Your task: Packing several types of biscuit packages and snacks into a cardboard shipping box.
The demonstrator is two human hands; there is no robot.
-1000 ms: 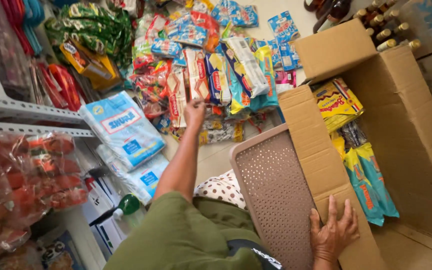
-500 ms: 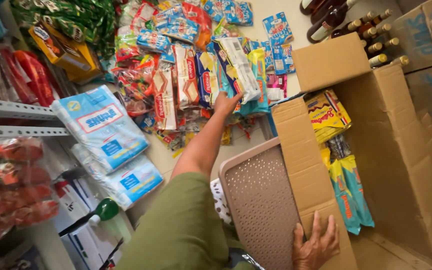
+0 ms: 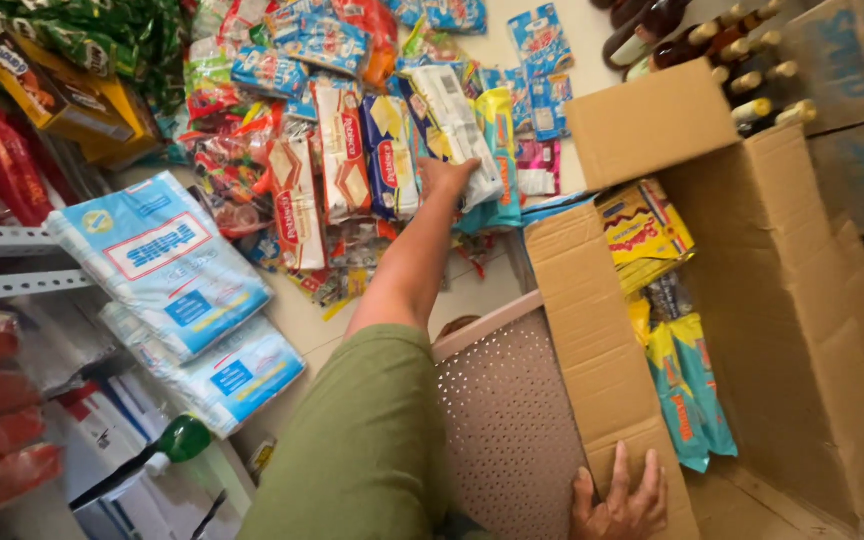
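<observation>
My left hand [image 3: 449, 177] reaches out to a row of hanging biscuit packs and grips a white biscuit pack [image 3: 460, 128] near its lower end. The arm wears a green sleeve [image 3: 367, 440]. Beside that pack hang a blue biscuit pack [image 3: 388, 152] and a red and white one [image 3: 343, 148]. My right hand [image 3: 620, 501] rests flat, fingers spread, on the near flap of an open cardboard box [image 3: 592, 340]. Inside the box lie yellow snack bags [image 3: 644, 232] and blue and yellow packets [image 3: 689, 392].
A brown perforated plastic stool [image 3: 507, 420] stands against the box. Light blue bagged packs [image 3: 164, 262] lean on a metal shelf [image 3: 12, 262] at the left. Dark bottles [image 3: 712, 45] stand behind the box. More snack bags hang on the wall above.
My left hand has moved right along the hanging packs and closed on the white biscuit pack. The view has shifted right; my right hand stays on the box flap.
</observation>
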